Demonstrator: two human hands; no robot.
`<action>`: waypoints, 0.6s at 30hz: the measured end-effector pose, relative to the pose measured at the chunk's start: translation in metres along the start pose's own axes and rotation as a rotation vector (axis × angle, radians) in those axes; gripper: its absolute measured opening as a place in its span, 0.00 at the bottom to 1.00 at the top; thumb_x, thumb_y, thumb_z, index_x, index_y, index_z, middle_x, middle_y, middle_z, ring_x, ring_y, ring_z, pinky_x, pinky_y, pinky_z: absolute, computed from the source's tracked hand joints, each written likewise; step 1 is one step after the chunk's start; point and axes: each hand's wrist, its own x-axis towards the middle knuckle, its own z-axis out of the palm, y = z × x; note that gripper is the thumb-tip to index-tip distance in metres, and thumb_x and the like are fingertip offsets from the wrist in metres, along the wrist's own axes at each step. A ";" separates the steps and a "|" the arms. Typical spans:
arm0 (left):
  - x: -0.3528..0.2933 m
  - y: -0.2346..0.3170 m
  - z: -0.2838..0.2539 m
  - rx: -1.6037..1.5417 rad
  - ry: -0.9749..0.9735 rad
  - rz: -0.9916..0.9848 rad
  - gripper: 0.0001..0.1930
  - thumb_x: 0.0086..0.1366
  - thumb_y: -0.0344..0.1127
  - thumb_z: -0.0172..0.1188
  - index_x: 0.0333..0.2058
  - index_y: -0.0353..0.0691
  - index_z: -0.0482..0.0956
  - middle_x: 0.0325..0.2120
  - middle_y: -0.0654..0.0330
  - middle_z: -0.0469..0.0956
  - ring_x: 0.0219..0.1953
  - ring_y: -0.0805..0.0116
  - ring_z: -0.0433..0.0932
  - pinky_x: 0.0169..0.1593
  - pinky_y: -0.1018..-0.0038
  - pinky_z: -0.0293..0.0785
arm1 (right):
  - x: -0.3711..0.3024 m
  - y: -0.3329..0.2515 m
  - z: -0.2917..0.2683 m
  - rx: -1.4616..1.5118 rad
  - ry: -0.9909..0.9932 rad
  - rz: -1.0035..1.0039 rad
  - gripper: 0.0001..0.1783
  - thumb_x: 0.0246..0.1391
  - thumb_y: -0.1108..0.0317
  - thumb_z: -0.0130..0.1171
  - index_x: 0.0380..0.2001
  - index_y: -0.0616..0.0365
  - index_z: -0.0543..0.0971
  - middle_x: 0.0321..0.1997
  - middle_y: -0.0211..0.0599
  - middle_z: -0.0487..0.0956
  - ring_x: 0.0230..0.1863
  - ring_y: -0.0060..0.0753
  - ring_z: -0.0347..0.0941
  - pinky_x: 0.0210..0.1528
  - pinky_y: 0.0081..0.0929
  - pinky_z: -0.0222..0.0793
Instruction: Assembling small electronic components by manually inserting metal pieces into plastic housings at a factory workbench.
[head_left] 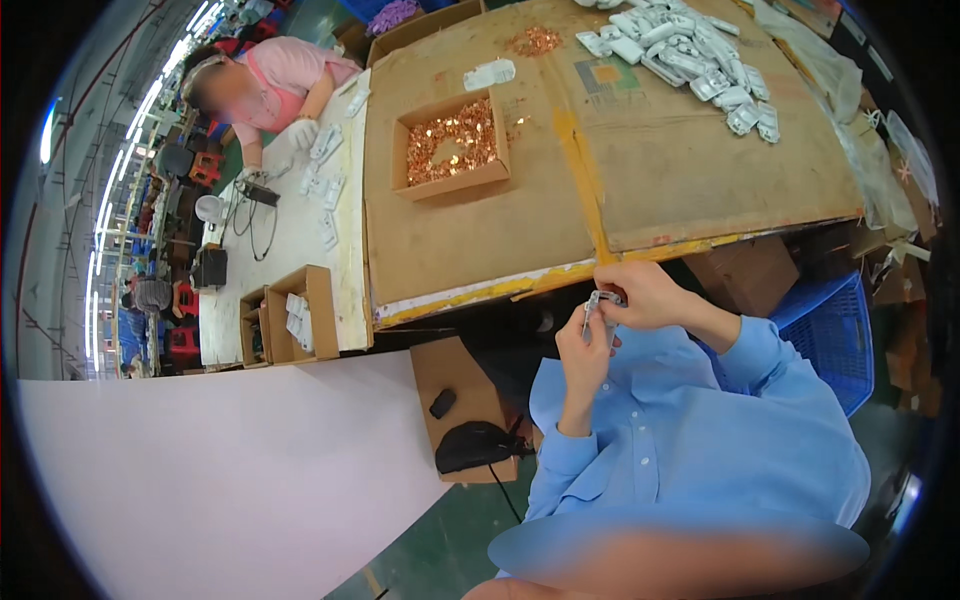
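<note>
Just off the near edge of the cardboard-covered table, both my hands meet around a small pale grey-white plastic housing [597, 302]. My left hand [582, 362] pinches it from below, fingers closed and thumb up. From the right, my right hand [645, 294] grips its upper end with curled fingers. Anything smaller between the fingertips is too small to make out. A heap of similar white plastic housings [690, 50] lies at the far right of the table. Farther left, an open cardboard box [455, 186] holds many small shiny copper-coloured metal pieces [440, 135].
A loose copper pile [535, 41] and a clear plastic piece [489, 74] lie on the table [470, 250]. At the white side table [240, 310], a person in pink [285, 75] works with gloved hands. A blue crate [840, 340] stands by my right side; a carton [455, 380] is lower left.
</note>
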 end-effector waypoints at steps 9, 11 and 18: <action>-0.003 0.000 0.003 -0.038 0.029 -0.055 0.13 0.71 0.36 0.48 0.39 0.33 0.77 0.23 0.59 0.78 0.19 0.75 0.77 0.20 0.80 0.71 | 0.001 0.000 0.006 0.035 0.006 0.048 0.10 0.43 0.64 0.60 0.25 0.56 0.71 0.22 0.41 0.73 0.27 0.50 0.72 0.28 0.40 0.64; -0.003 -0.001 0.006 -0.045 0.033 -0.062 0.12 0.71 0.36 0.48 0.38 0.33 0.77 0.23 0.60 0.78 0.19 0.75 0.77 0.20 0.80 0.71 | -0.001 0.000 0.002 0.031 0.025 0.062 0.10 0.42 0.64 0.60 0.25 0.56 0.71 0.22 0.41 0.73 0.27 0.50 0.72 0.28 0.40 0.65; -0.001 0.006 0.010 -0.003 0.034 -0.038 0.12 0.71 0.35 0.48 0.35 0.32 0.76 0.21 0.60 0.77 0.19 0.75 0.77 0.20 0.79 0.71 | -0.003 -0.003 0.001 0.065 0.052 0.119 0.11 0.41 0.64 0.60 0.25 0.57 0.71 0.22 0.40 0.73 0.27 0.49 0.72 0.28 0.39 0.65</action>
